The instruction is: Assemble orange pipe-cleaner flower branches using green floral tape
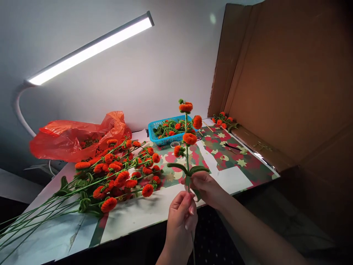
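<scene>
The left hand [180,213] has its grip closed on the low part of a fuzzy flower stem [187,158], & the right hand [206,187] pinches the same stem a bit higher up, just under two curly green leaves [199,169]. The stem stands up straight in the air, by the near edge of the counter [132,221]. It has 4 fat orange flowers [189,138] & a tiny green bud [181,101] at the v. top. A thin bit pokes down below the L hand. To the left, lots of the same kind of flowers lie in a big pile [121,178], w/ long green stalks [33,222] going off to the L side. Behind the pile is a red plastic bag [66,136] w/ more flowers in it. A blue basket [162,141] sits at the back, full of green stems & a few orange flowers, w/ a small clear ring [174,147] just in front. A star-print sheet [226,156] covers part of the right side, w/ a thin black thing [232,148] on it, too small to tell what. A little bunch [224,120] lies in the far R corner, next to a tall cardboard wall [286,84]. A long lamp [91,49] shines bright up on the L.
</scene>
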A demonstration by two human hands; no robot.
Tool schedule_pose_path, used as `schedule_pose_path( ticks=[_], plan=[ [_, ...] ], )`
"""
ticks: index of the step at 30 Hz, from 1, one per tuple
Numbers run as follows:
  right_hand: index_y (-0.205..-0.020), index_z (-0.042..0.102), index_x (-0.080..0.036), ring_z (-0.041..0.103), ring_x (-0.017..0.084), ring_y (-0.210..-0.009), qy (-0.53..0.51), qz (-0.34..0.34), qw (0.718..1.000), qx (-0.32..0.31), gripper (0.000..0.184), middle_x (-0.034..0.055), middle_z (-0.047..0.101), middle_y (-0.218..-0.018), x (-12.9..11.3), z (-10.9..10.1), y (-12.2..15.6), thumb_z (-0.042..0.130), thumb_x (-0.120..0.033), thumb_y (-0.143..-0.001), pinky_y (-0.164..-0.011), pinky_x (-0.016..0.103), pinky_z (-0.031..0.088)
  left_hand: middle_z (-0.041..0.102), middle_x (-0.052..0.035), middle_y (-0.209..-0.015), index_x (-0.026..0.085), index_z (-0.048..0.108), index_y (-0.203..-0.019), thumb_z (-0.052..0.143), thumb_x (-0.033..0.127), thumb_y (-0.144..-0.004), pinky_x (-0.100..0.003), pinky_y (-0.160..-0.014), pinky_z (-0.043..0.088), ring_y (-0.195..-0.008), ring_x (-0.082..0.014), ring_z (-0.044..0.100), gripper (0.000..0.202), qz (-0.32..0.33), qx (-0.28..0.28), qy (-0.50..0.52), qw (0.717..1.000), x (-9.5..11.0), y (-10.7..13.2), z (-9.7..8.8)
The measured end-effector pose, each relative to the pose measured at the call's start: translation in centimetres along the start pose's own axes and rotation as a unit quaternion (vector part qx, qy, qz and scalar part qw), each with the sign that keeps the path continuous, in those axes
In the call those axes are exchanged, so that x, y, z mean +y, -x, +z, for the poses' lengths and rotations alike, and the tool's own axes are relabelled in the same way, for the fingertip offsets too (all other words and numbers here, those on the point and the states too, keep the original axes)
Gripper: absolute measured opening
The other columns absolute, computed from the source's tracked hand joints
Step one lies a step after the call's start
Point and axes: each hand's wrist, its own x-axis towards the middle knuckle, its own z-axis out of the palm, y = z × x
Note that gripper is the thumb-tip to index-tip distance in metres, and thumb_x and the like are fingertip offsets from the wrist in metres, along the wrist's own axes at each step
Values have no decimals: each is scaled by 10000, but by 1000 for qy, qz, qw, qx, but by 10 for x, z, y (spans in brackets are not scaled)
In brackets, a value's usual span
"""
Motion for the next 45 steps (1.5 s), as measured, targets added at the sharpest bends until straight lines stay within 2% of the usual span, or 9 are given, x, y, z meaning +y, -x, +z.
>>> schedule_pose_path(
  ticks=[9,15,20,24,30,34,37,41,45],
  plan=[
    [-647,620,-139,463,74,-563,-52,24,994,-95,341,-13,534,-659,4,6,-2,737,-458,-666,-644,253,380,319,101,-369,134,623,-621,695,289,-728,-83,-257,195,-281,20,81,202,-91,-126,150,976,-2,-1,-1],
    [-601,554,-147,411,62,-458,-11,-12,997,-70,389,-31,512,-569,5,7,-1,707,-496,-679,-529,243,356,382,104,-440,122,642,-702,742,260,-668,-58,-243,156,-293,38,87,173,-96,-94,157,978,-1,3,5],
    [-587,632,-169,487,123,-609,217,-112,969,28,262,2,562,-612,-16,14,5,733,-393,-675,-589,259,380,611,2,-623,141,645,-772,720,329,-696,-122,-353,371,-405,-34,454,217,121,76,-131,981,3,4,6],
    [-654,698,-194,499,143,-676,258,-124,958,31,188,9,581,-635,-23,17,9,706,-374,-708,-625,268,391,581,15,-548,141,641,-703,699,336,-716,-138,-358,353,-391,-43,445,204,220,116,-203,947,3,4,1],
    [-640,680,-130,446,71,-525,71,-5,996,-56,283,-26,501,-536,-14,7,9,728,-405,-683,-508,208,321,518,51,-460,139,603,-647,720,337,-697,-82,-276,182,-268,31,263,236,72,-24,-33,997,7,-1,0],
    [-664,649,-118,470,59,-488,-27,50,996,-73,306,-20,547,-560,-5,6,8,761,-402,-644,-467,189,320,443,84,-432,131,613,-682,722,304,-695,-74,-240,166,-245,44,154,205,-45,-122,81,988,7,-5,-3],
    [-637,612,-125,447,58,-427,-43,75,995,-39,318,-30,538,-517,0,8,9,768,-403,-631,-417,189,301,457,76,-476,123,613,-707,710,283,-710,-60,-252,198,-264,45,189,187,-64,-123,90,986,8,-7,-6],
    [-603,604,-139,453,64,-459,8,-9,998,66,304,-39,532,-503,2,12,12,804,-366,-577,-440,187,316,476,63,-497,125,607,-716,703,293,-722,-60,-275,212,-283,40,247,193,-54,-89,51,993,11,-8,-9],
    [-669,648,-139,457,69,-494,57,-12,998,14,291,-21,550,-541,0,12,15,730,-418,-669,-475,194,322,397,90,-446,134,598,-694,711,351,-702,-78,-266,160,-272,37,167,245,-96,-116,68,986,9,-8,-12]
  ],
)
